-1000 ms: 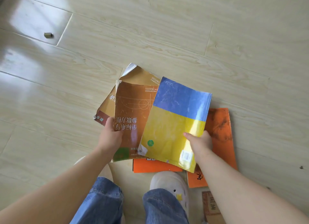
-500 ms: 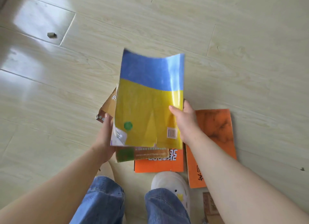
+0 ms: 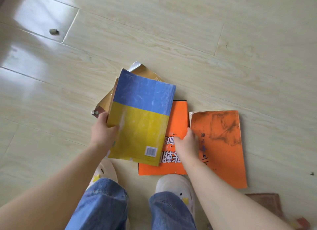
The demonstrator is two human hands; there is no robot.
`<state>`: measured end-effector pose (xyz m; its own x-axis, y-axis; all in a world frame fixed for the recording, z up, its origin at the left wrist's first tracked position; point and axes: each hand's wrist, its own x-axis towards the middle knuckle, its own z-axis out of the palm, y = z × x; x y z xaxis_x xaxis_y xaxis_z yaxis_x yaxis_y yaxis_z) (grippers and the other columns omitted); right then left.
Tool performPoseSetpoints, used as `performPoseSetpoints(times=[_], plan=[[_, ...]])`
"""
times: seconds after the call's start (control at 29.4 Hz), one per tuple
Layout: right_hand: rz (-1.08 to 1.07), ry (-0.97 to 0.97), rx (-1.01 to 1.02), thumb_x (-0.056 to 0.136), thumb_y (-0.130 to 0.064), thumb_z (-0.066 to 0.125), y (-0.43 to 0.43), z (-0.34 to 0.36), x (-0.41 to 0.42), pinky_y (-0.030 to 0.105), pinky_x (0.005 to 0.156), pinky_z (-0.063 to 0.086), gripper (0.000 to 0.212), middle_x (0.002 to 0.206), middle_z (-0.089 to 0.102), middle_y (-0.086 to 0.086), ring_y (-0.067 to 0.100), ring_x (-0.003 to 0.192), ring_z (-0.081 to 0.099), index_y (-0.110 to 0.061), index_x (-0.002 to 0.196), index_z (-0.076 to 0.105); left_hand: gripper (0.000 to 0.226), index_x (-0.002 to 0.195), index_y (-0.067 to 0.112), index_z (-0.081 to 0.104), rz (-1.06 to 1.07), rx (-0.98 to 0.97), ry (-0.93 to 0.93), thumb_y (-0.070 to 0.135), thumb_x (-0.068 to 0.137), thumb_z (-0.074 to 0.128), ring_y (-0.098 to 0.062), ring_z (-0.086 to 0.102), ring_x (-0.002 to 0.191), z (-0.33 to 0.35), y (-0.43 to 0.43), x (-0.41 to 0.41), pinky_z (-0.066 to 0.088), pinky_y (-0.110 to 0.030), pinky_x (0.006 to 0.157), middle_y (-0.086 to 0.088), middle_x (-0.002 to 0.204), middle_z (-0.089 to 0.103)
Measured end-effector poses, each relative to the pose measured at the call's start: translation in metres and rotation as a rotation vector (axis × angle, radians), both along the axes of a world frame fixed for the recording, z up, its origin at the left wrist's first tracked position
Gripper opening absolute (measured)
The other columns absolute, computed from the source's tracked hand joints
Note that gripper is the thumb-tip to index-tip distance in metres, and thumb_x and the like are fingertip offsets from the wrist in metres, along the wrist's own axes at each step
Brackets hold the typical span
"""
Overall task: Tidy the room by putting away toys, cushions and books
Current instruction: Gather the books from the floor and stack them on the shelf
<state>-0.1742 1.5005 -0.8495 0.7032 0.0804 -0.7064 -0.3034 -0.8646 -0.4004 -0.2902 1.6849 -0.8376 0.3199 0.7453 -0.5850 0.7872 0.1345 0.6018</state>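
One book per lift. Left hand (image 3: 103, 135) grips the blue-and-yellow book (image 3: 142, 116); right hand (image 3: 186, 144) meets the worn orange book (image 3: 221, 143), finger closure unreadable. Grasp the spine edge, not the loose cover.

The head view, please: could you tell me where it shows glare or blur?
In the head view, glare whitens the floor at upper left; the right hand, at the edge of the worn orange book, is motion-blurred at its fingers; the blue-and-yellow book in the left hand looks sharp.
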Motion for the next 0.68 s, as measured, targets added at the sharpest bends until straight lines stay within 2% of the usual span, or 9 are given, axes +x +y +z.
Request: performPoseSetpoints(times=[0.07, 0.2, 0.27, 0.34, 0.41, 0.51, 0.54, 0.61, 0.68], plan=[[-0.057, 0.083, 0.109, 0.084, -0.019, 0.059, 0.004, -0.003, -0.003, 0.036, 0.106, 0.037, 0.062, 0.139, 0.044, 0.008, 0.025, 0.124, 0.046, -0.009, 0.14, 0.033, 0.025, 0.101, 0.015, 0.051, 0.019, -0.036, 0.017, -0.002, 0.083, 0.053, -0.027, 0.056, 0.075, 0.001, 0.006, -0.005, 0.046, -0.032, 0.059, -0.005, 0.081, 0.057], [-0.175, 0.167, 0.204, 0.075, -0.03, 0.066, 0.007, -0.006, 0.005, 0.042, 0.112, 0.031, 0.085, 0.149, 0.036, 0.003, 0.023, 0.136, 0.037, -0.014, 0.147, 0.025, 0.037, 0.113, 0.022, 0.05, 0.218, -0.514, -0.115, -0.004, 0.088, 0.057, -0.028, 0.061, 0.079, 0.01, 0.005, -0.014, 0.052, -0.037, 0.065, -0.007, 0.097, 0.063], [-0.3, 0.195, 0.248, 0.073, -0.039, 0.066, 0.004, -0.009, 0.013, 0.039, 0.108, 0.035, 0.08, 0.142, 0.044, 0.004, 0.022, 0.13, 0.043, -0.012, 0.142, 0.035, 0.041, 0.119, 0.024, 0.05, 0.191, -0.655, -0.133, -0.003, 0.089, 0.056, -0.03, 0.063, 0.087, 0.009, 0.002, -0.018, 0.053, -0.041, 0.071, -0.008, 0.103, 0.064], [-0.455, 0.315, 0.32, 0.081, -0.045, 0.065, 0.005, -0.006, 0.019, 0.033, 0.091, 0.042, 0.064, 0.127, 0.054, 0.003, 0.02, 0.11, 0.054, -0.01, 0.131, 0.047, 0.041, 0.117, 0.024, 0.05, 0.071, -0.719, -0.111, -0.003, 0.087, 0.057, -0.028, 0.064, 0.088, 0.01, -0.009, -0.016, 0.054, -0.041, 0.071, -0.006, 0.105, 0.065], [-0.494, 0.379, 0.342, 0.067, -0.058, 0.072, 0.006, -0.007, 0.021, 0.036, 0.094, 0.045, 0.073, 0.122, 0.058, 0.0, 0.018, 0.105, 0.057, -0.011, 0.12, 0.054, 0.039, 0.111, 0.026, 0.051, -0.118, -0.651, -0.014, 0.0, 0.083, 0.057, -0.024, 0.065, 0.084, 0.006, -0.023, -0.006, 0.055, -0.037, 0.067, -0.005, 0.1, 0.066], [-0.429, 0.304, 0.324, 0.032, -0.053, 0.083, 0.005, -0.018, 0.015, 0.048, 0.098, 0.047, 0.098, 0.12, 0.062, 0.009, 0.026, 0.107, 0.061, -0.011, 0.117, 0.054, 0.033, 0.116, 0.016, 0.048, -0.406, -0.375, 0.196, 0.012, 0.084, 0.052, -0.029, 0.062, 0.093, -0.008, -0.03, 0.007, 0.054, -0.039, 0.076, -0.011, 0.106, 0.063], [-0.406, 0.308, 0.295, 0.031, -0.047, 0.084, 0.005, -0.02, 0.013, 0.05, 0.095, 0.049, 0.097, 0.116, 0.064, 0.012, 0.029, 0.103, 0.063, -0.011, 0.116, 0.054, 0.029, 0.115, 0.012, 0.047, -0.462, -0.273, 0.26, 0.02, 0.087, 0.052, -0.031, 0.06, 0.097, -0.012, -0.029, 0.007, 0.052, -0.04, 0.082, -0.012, 0.107, 0.062], [-0.393, 0.314, 0.262, 0.051, -0.028, 0.087, 0.007, -0.018, 0.009, 0.052, 0.093, 0.05, 0.08, 0.115, 0.063, 0.014, 0.032, 0.103, 0.063, -0.008, 0.118, 0.05, 0.031, 0.108, 0.012, 0.049, -0.437, -0.053, 0.375, 0.038, 0.092, 0.046, -0.033, 0.055, 0.102, -0.013, -0.024, 0.004, 0.046, -0.04, 0.089, -0.015, 0.108, 0.055], [-0.398, 0.305, 0.252, 0.065, -0.012, 0.082, 0.007, -0.017, 0.009, 0.052, 0.093, 0.049, 0.067, 0.116, 0.062, 0.014, 0.033, 0.105, 0.062, -0.008, 0.122, 0.047, 0.04, 0.115, 0.01, 0.05, -0.107, 0.085, 0.375, 0.042, 0.091, 0.047, -0.034, 0.05, 0.11, -0.014, -0.018, 0.001, 0.042, -0.042, 0.096, -0.018, 0.116, 0.05]])
